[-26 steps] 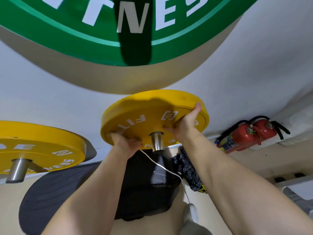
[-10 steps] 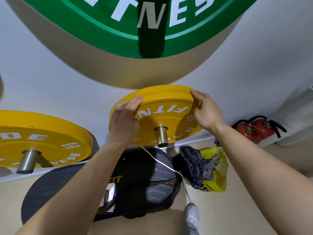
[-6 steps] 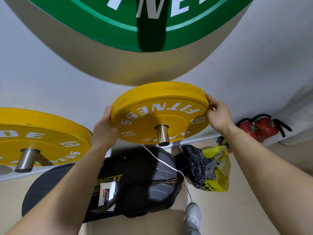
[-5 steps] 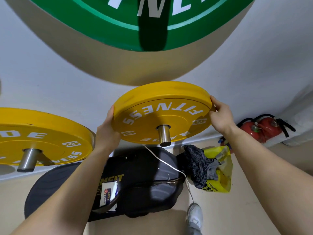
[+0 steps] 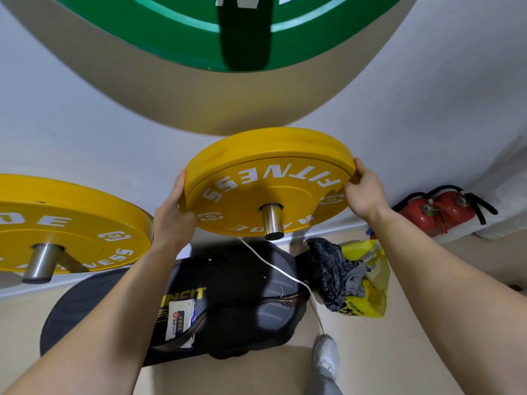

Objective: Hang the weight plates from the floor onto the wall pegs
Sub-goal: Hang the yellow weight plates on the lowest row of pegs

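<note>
Both bare forearms reach up and forward from the lower corners. The left hand grips the rim of the yellow plate at 9 o'clock, with the fingers behind it. The right hand grips the rim at 3 o'clock, fingers curled over the edge

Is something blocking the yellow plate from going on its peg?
No, nothing visible does. The yellow plate is already on the steel peg, which pokes out through its hole. The left hand and right hand grip its rim directly.

Yellow plate (white lettering), green plate
</note>
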`<state>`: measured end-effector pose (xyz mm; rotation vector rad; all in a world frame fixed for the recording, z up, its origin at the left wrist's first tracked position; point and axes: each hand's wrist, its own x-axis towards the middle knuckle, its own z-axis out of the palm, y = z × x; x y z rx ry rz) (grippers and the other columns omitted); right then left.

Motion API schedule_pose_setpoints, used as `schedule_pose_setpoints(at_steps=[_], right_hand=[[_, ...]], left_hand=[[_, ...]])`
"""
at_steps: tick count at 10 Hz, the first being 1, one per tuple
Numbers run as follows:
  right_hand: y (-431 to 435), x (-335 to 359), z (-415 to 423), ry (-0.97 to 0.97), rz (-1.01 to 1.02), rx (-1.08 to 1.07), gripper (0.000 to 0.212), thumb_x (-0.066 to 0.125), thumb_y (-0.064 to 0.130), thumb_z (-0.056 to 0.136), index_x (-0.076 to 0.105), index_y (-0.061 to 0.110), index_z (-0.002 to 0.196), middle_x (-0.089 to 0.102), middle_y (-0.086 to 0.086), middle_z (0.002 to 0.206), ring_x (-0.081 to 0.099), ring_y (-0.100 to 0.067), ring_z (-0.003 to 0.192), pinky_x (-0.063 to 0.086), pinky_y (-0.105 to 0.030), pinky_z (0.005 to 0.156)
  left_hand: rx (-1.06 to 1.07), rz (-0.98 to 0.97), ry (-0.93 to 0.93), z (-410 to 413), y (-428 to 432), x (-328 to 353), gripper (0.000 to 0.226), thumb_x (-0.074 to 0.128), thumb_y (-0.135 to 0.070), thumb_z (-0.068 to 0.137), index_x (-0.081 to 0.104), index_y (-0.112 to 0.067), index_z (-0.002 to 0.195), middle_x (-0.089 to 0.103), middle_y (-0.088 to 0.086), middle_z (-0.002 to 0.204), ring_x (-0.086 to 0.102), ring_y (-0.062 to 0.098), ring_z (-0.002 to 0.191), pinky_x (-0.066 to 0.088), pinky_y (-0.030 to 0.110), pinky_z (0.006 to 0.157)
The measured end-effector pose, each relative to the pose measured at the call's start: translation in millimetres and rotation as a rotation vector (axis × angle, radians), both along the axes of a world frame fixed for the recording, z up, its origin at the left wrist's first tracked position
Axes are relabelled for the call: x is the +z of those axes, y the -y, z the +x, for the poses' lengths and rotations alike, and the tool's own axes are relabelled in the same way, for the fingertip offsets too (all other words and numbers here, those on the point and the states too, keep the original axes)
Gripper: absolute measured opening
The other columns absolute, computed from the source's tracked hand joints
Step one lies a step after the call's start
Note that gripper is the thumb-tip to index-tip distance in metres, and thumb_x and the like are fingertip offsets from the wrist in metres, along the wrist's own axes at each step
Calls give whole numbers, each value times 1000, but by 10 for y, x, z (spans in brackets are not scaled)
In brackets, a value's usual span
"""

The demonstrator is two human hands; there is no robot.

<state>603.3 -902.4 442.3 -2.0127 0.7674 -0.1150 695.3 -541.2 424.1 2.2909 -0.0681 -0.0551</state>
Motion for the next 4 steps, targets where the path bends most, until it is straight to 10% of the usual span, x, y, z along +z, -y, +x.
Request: schedule_pose_setpoints(at_steps=[4], right_hand=[[-41,202,-22,-96,-153,45,42,56,24,91,48,21,132,58,-12,130,51,-40,122,44,-48,99]], left_hand=[[-102,202,23,-75,41,215,69,65,-17,92,30,-34,148,60,11,131,58,35,114,51,49,86]])
